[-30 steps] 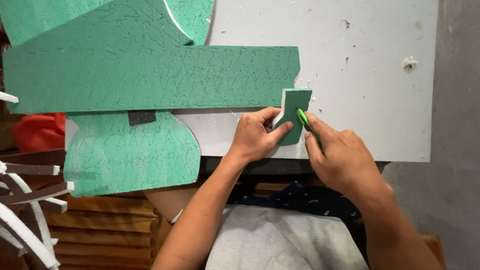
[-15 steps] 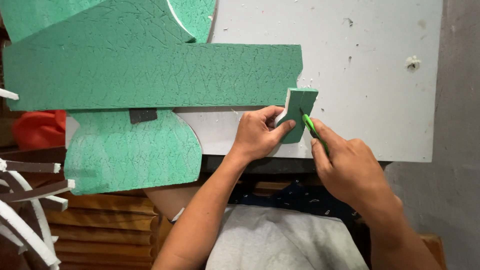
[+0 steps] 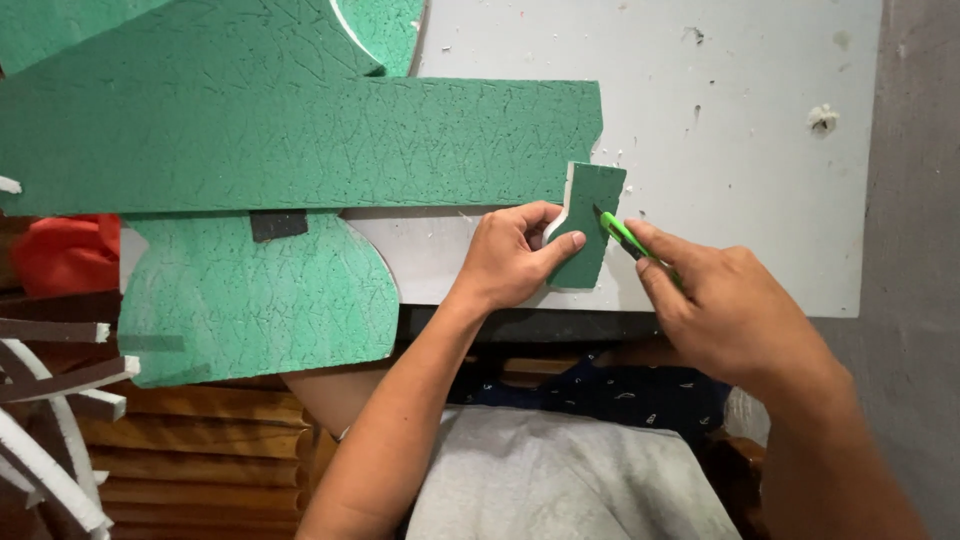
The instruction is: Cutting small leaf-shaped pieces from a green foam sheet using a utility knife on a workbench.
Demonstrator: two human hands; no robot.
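My left hand [image 3: 515, 255] presses a small green foam piece [image 3: 590, 215] flat on the grey work board [image 3: 720, 130], thumb and fingers on its left side. My right hand [image 3: 725, 305] grips a bright green utility knife [image 3: 625, 237], whose tip touches the small piece near its right edge. A long green textured foam strip [image 3: 300, 140] lies just left of and above the small piece.
A rounded green foam sheet [image 3: 260, 295] hangs over the board's near edge at left. More green foam [image 3: 385, 25] sits at the top. White-edged foam offcuts [image 3: 50, 400] and something red [image 3: 60, 250] are at far left. Wooden slats [image 3: 200, 440] lie below.
The knife tip has shifted slightly along the small foam piece; my left hand keeps holding the piece in the same place.
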